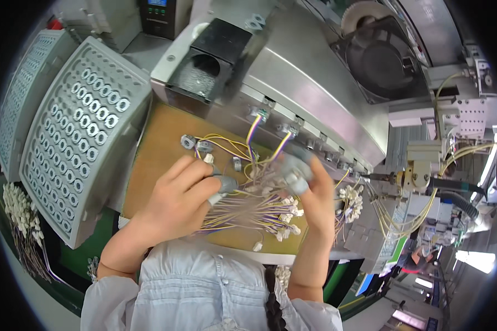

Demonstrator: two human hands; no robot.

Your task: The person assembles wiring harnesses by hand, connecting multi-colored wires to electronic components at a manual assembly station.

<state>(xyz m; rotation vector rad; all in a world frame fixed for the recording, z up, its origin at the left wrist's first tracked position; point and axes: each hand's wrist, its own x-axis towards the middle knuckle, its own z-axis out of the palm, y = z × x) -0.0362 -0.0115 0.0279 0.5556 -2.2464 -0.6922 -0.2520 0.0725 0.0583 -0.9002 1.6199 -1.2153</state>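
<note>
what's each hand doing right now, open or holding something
Left hand: fingers curled over the wires; grip cannot be told.
Right hand: fingertips blurred; open or holding cannot be told.

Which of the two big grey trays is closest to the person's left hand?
The bigger-looking grey tray, beside the brown work surface. It sits between the left hand and the other grey tray.

illumination is bright; a lamp glares at right, motion blurs the right hand, and fisheye distortion curves straight edges toward black corners.
</note>
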